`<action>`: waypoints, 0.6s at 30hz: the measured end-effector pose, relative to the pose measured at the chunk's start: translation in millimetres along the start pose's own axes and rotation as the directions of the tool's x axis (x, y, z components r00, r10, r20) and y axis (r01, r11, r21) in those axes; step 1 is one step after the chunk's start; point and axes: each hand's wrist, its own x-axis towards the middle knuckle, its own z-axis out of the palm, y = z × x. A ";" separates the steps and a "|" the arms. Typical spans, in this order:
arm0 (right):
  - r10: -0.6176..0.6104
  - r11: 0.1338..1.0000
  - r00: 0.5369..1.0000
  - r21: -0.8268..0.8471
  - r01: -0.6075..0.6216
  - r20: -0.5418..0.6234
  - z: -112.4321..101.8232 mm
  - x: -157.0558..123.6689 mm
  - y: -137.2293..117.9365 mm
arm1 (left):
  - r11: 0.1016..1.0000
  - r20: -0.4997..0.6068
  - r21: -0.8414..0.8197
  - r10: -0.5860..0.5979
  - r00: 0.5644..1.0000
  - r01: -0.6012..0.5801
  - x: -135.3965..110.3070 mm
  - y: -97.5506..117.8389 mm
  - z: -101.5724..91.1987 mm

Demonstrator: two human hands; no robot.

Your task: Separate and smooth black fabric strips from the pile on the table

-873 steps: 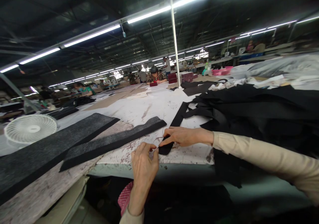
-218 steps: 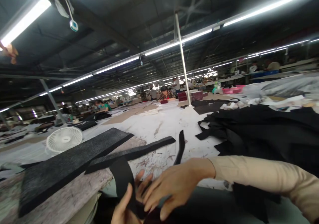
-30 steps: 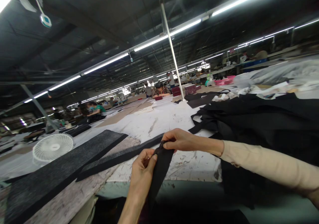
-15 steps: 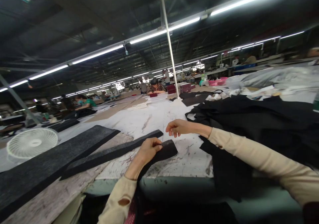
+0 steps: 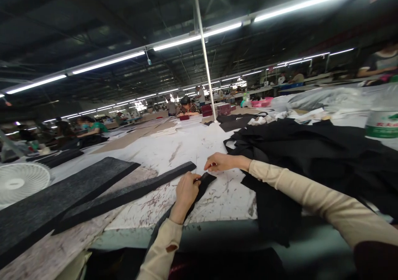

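Head view: L hand clamped on the end of a black fabric strip, thumb on top, fingers curled under, wrist bent up off the bench. R hand lies low w/ fingers drawn together at the strip's tip; can't tell if it grips. Strip is flat, matte and limp, just right of the narrow grey felt bar and draping over the bench edge. Black fabric pile further right of the felt bar.

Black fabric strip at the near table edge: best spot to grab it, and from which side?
Pinch the black fabric strip at its end on the table, just past the left hand that clamps it. Come from the right, where the right hand is. That end lies flat and supported. The rest is limp and droops over the near edge, so it would likely fold or slip.
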 end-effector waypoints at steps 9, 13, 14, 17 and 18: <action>-0.062 0.987 0.998 -0.150 0.060 -0.009 6.1 4.2 -8.3 | 0.999 0.001 0.028 0.016 1.000 -0.016 1.2 -2.6 0.3; -0.074 0.982 0.997 -0.175 0.071 -0.008 6.0 3.4 -10.1 | 1.000 -0.006 0.020 0.021 1.000 -0.021 0.8 -3.3 0.8; -0.071 0.981 0.997 -0.183 0.068 -0.007 6.4 3.6 -10.7 | 1.000 -0.007 0.018 0.022 1.000 -0.022 0.8 -3.5 1.2; -0.065 0.974 0.998 -0.218 0.061 -0.011 8.7 4.5 -12.1 | 1.000 -0.011 0.014 0.026 1.000 -0.025 1.3 -4.3 2.4; -0.071 0.970 0.997 -0.236 0.065 -0.018 9.5 4.6 -12.2 | 1.000 -0.012 0.011 0.027 1.000 -0.027 1.5 -4.6 2.7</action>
